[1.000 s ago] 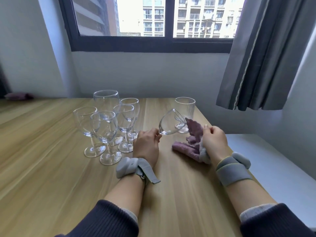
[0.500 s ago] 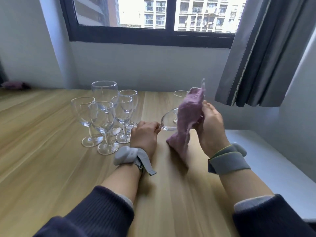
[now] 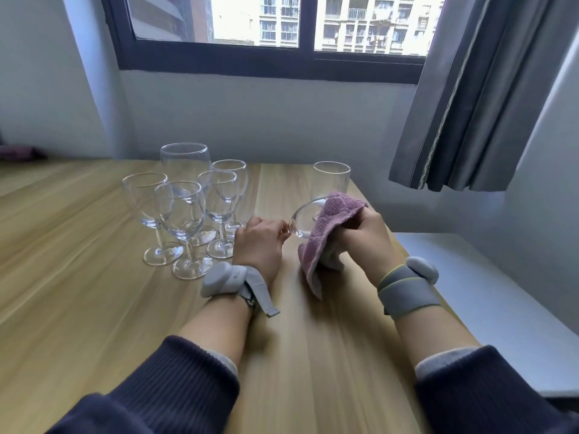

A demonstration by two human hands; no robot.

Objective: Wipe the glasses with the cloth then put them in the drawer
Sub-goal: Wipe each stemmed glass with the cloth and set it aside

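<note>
My left hand [image 3: 258,242] grips the stem of a clear wine glass [image 3: 302,219] tipped on its side, bowl pointing right. My right hand [image 3: 365,233] holds a purple cloth [image 3: 326,233] over the bowl's open end; the cloth's lower corner hangs toward the wooden table [image 3: 94,308]. The glass's rim and foot are hidden by cloth and hand. Several upright wine glasses [image 3: 185,214] stand clustered to the left. A ribbed tumbler [image 3: 331,180] stands behind the cloth. No drawer shows.
A white surface [image 3: 470,292] adjoins the table's right edge. A grey curtain [image 3: 476,104] hangs at the upper right beside the window [image 3: 269,32]. A dark purple item [image 3: 17,151] lies at the far left by the wall.
My right hand lifted the cloth off the table, raised it beside the tipped glass, then brought it down over the bowl's mouth. My left hand kept its hold on the stem.
</note>
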